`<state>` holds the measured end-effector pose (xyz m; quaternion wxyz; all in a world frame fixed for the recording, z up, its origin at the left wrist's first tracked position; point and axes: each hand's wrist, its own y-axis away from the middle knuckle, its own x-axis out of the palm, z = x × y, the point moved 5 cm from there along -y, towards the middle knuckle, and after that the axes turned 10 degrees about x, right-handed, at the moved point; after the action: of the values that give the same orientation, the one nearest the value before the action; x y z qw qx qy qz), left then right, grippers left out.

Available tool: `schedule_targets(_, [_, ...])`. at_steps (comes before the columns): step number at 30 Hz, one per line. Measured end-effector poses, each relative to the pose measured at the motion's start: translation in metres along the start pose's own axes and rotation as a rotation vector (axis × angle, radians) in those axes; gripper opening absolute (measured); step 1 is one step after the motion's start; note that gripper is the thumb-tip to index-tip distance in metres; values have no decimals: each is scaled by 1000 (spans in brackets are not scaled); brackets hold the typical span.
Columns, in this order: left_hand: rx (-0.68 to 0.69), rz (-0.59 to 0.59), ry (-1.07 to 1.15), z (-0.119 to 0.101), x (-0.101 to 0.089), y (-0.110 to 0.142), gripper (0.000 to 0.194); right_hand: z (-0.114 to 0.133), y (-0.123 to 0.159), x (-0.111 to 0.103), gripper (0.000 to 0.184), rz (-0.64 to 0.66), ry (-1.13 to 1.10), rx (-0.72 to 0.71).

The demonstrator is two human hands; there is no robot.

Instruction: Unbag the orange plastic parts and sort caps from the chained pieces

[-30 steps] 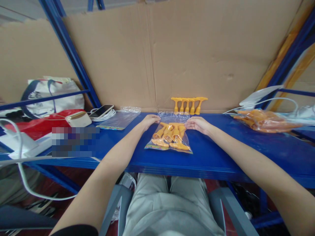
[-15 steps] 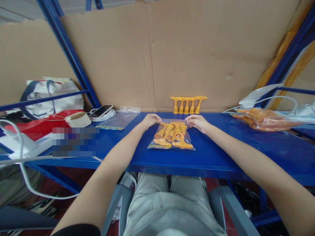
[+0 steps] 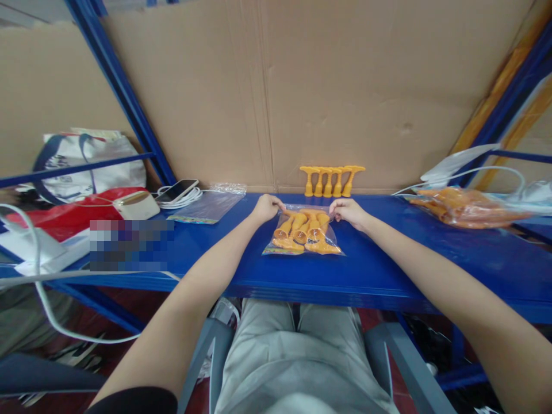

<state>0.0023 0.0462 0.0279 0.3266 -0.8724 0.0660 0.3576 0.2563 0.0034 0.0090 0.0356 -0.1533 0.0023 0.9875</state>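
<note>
A clear plastic bag (image 3: 336, 234) lies on the blue tabletop in front of me, with several orange T-shaped plastic pieces (image 3: 301, 226) inside. My left hand (image 3: 268, 207) pinches the bag's far left corner. At the far right corner, my right hand (image 3: 347, 211) has its fingers closed on the bag's edge. Behind the bag, a row of upright orange T-shaped pieces (image 3: 328, 183) stands close against the cardboard.
A flat clear bag (image 3: 211, 208), a phone (image 3: 180, 190) and a coiled white cable (image 3: 190, 199) lie to the left. On the right rests a bag of orange pieces (image 3: 466, 208). Cardboard (image 3: 345, 86) walls the back, and blue posts (image 3: 116, 86) frame the sides.
Both hands keep hold of the bag's far corners. The bag sits slightly higher and further right in view, and the whole view has shifted a little.
</note>
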Motion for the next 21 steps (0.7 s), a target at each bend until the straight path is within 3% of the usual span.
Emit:
schedule_targets(7, [231, 134, -253, -10, 5, 0, 31, 12, 2, 6, 22, 94, 395, -315])
schedule_targets(13, [273, 239, -370, -15, 10, 5, 26, 12, 5, 10, 22, 107, 499, -312])
schedule_targets(21, [370, 205, -454, -24, 8, 9, 23, 11, 9, 10, 30, 116, 476, -221])
